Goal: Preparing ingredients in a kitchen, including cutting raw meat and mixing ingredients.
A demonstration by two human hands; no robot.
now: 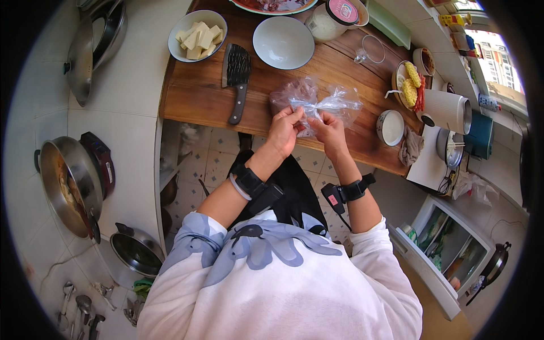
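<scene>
A clear plastic bag [297, 90] with something reddish-brown inside rests at the front edge of the wooden table. Its gathered neck is tied or twisted, and the loose top spreads to the right. My left hand [284, 131] pinches the bag at the left of the neck between thumb and fingers. On the right of the neck, my right hand [329, 132] grips the plastic too. A cleaver [237, 80] lies to the left, its dark handle toward me. Beyond the bag stands an empty white bowl [284, 42]. What exactly fills the bag is unclear through the plastic.
A bowl of white tofu-like blocks [199, 38] stands at the back left, a lidded jar [329, 19] at the back. Rightward are a small white bowl [390, 127], a cloth [411, 146] and a plate with noodle cakes [410, 91]. A drawer-like compartment [450, 246] is open at lower right.
</scene>
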